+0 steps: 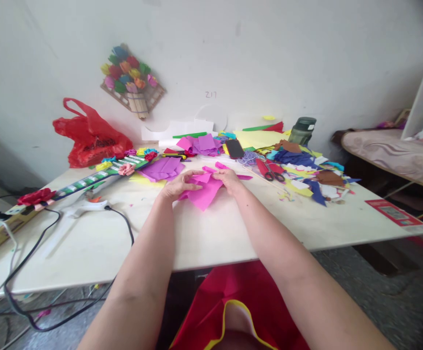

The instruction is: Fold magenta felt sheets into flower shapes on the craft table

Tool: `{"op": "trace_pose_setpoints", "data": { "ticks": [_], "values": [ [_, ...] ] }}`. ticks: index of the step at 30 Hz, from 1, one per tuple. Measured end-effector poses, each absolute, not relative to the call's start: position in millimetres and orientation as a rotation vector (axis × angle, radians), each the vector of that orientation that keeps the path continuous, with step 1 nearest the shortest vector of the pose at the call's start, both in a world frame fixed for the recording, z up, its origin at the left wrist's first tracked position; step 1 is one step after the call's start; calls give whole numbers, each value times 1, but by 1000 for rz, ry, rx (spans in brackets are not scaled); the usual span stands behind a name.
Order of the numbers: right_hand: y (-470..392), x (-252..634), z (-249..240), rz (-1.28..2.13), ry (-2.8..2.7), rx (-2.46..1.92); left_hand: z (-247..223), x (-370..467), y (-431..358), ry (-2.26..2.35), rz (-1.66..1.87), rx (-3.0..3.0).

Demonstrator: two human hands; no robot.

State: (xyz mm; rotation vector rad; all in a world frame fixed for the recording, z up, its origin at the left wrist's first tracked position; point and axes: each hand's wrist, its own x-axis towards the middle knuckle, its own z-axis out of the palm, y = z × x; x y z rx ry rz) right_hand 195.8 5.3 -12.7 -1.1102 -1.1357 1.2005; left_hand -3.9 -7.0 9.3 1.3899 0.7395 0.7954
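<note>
A sheet of magenta paper (203, 193) is held between both hands above the middle of the white table (211, 238). My left hand (182, 184) pinches its left side, fingers bent round the edge. On the upper right side, my right hand (227, 180) grips the same paper between thumb and fingers. Small rolled or folded pink pieces (219, 166) show just behind the right fingers. Purple paper sheets (163, 168) lie beyond my left hand, on top of yellow paper.
Red-handled scissors (270, 174), a dark phone (234, 148) and coloured scraps (298, 160) lie right and behind. At left are a white glue gun (87, 206) with a black cord, a flower-decorated strip (102, 175) and a red bag (91, 136). A green bottle (302, 130) stands back right.
</note>
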Motion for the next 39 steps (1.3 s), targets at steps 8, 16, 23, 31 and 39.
{"op": "trace_pose_setpoints", "data": {
  "ticks": [8,16,23,31,39],
  "values": [
    [6,197,-15,1216,-1165,-1123,3,-3,-2,917,933,1414],
    [4,199,-14,1241,-1271,-1066,6,-3,-6,979,924,1388],
    [0,197,-9,1188,-1288,-1035,2,-3,-4,942,912,1375],
    [0,197,-8,1224,-1298,-1001,3,-3,-2,895,971,1303],
    [0,199,-8,1292,-1303,-965,-1,-7,3,891,997,1327]
  ]
}}
